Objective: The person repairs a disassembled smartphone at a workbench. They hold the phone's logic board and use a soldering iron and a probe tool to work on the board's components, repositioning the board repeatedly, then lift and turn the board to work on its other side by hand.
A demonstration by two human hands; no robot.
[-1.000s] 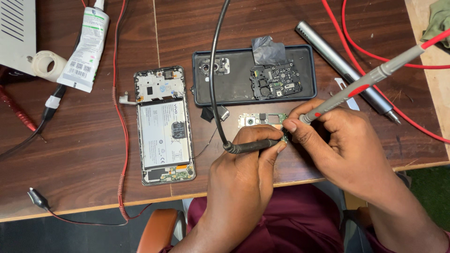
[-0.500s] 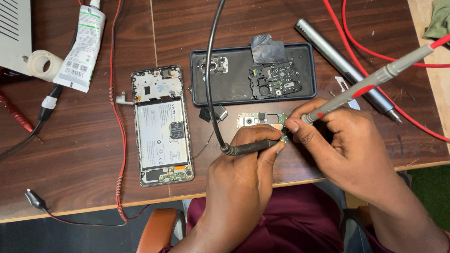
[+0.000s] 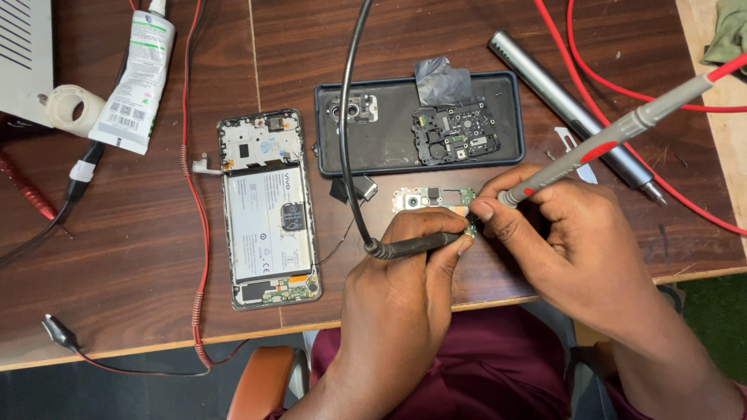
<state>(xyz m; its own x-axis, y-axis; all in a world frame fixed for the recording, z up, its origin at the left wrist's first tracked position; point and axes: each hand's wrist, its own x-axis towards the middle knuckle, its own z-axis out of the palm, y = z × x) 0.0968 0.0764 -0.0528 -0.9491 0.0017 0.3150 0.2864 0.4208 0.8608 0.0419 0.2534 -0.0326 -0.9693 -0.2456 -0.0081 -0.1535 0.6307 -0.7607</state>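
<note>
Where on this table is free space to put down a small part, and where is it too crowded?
The table is bare between the clip lead and the opened phone. Another bare strip lies above the black tray, left of the metal pen tool. It is crowded around the small board, where the left hand and right hand hold probes.

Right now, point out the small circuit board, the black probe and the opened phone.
small circuit board [image 3: 424, 201]: head view, bare left end beside the fingers.
black probe [image 3: 412, 246]: head view, handle in the left hand.
opened phone [image 3: 268, 222]: head view, middle of its battery.
</note>
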